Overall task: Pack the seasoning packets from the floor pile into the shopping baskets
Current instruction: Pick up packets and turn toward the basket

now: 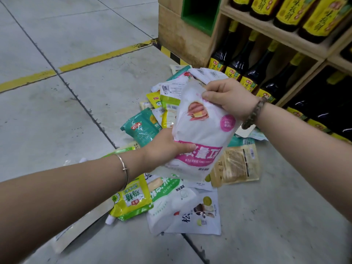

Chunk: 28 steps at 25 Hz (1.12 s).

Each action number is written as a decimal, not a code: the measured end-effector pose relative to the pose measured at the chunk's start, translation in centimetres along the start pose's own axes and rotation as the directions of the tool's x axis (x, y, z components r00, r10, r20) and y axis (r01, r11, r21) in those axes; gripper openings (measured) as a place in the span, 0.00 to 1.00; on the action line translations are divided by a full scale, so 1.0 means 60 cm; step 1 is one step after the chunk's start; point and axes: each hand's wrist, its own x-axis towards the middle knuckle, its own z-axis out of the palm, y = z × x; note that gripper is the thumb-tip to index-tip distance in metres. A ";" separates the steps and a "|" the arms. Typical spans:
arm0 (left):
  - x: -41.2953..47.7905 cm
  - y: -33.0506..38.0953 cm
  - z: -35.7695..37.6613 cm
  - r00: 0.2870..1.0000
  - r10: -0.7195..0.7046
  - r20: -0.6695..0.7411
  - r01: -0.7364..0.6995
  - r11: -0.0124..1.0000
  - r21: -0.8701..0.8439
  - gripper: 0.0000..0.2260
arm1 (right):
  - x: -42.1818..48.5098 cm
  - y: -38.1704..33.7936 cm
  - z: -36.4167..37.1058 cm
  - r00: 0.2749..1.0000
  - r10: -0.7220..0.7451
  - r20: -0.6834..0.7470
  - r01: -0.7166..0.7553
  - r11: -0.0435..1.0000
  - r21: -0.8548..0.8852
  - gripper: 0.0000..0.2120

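1. Head view looks down at a grey tiled floor (pixel 76 115) with a heap of seasoning packets (pixel 171 202) spread over it, right next to a wooden shelf (pixel 182 39) full of dark sauce bottles (pixel 245 73).
2. Both hands are up over the pile holding one white packet with pink print (pixel 202 130), lifted clear of the rest.
3. Left hand (pixel 167 147) is wrapped round the lower left edge, thumb pressed down on the pink band, so it's closed on the packet.
4. Right hand (pixel 230 100) pinches the top corner, fingertips curled over the edge. Beaded bracelet (pixel 255 113) on that wrist, thin silver bangle (pixel 124 168) on the left one.
5. Still on the floor: a yellow-green pouch (pixel 131 201) under the left forearm, a white packet with mushroom pictures (pixel 192 212) beside it, a tan one (pixel 236 164) under the held packet, and a teal one (pixel 142 126) further up.
6. Yellow floor line (pixel 85 62) runs across behind the pile.
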 end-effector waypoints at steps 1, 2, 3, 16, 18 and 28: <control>-0.004 -0.006 0.000 0.999 -0.035 -0.002 0.035 0.999 0.010 0.09 | 0.006 0.014 0.003 0.999 0.032 0.018 -0.032 0.999 -0.004 0.08; -0.009 -0.015 -0.002 0.997 -0.077 -0.001 0.077 0.997 0.030 0.07 | 0.012 0.031 0.008 0.998 0.054 0.033 -0.053 0.998 -0.017 0.05; -0.016 -0.027 -0.004 0.992 -0.122 -0.009 0.122 0.991 0.056 0.06 | 0.018 0.054 0.013 0.997 0.073 0.041 -0.072 0.997 -0.029 0.04; -0.040 -0.124 -0.007 0.870 -0.459 -0.182 0.461 0.887 -0.034 0.06 | -0.061 0.331 0.056 0.878 0.478 -0.018 -0.274 0.472 -0.838 0.39; -0.039 -0.125 -0.009 0.862 -0.467 -0.196 0.467 0.883 -0.051 0.05 | -0.077 0.336 0.069 0.899 0.431 -0.082 -0.292 0.446 -0.846 0.38; -0.053 -0.120 -0.031 0.833 -0.482 -0.271 0.487 0.872 -0.051 0.05 | -0.116 0.381 0.048 0.859 0.511 -0.046 -0.285 0.401 -0.871 0.32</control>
